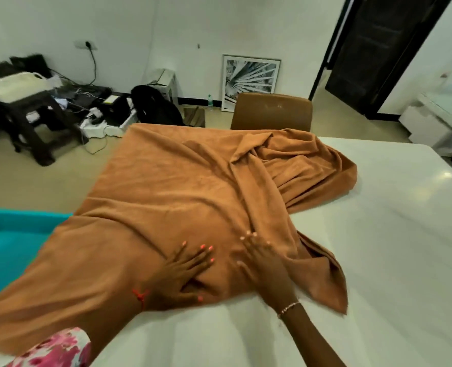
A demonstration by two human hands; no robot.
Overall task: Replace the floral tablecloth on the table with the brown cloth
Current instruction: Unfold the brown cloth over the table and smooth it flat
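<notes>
The brown cloth (172, 186) lies spread over the left part of the white table (378, 234), with a bunched, folded heap at its far right side and one corner hanging toward me. My left hand (185, 274) lies flat on the cloth near the table's front edge, fingers spread. My right hand (266, 266) presses flat on the cloth just beside it, blurred. A pink floral fabric (58, 348) shows at the bottom left, under my left arm; whether it is the floral tablecloth I cannot tell.
A brown chair (271, 111) stands at the table's far side. A teal container (10, 239) sits at the left. On the floor beyond are a dark stool (31, 115), cables, bags and a framed picture (250, 80). A dark door (378, 49) is at the far right.
</notes>
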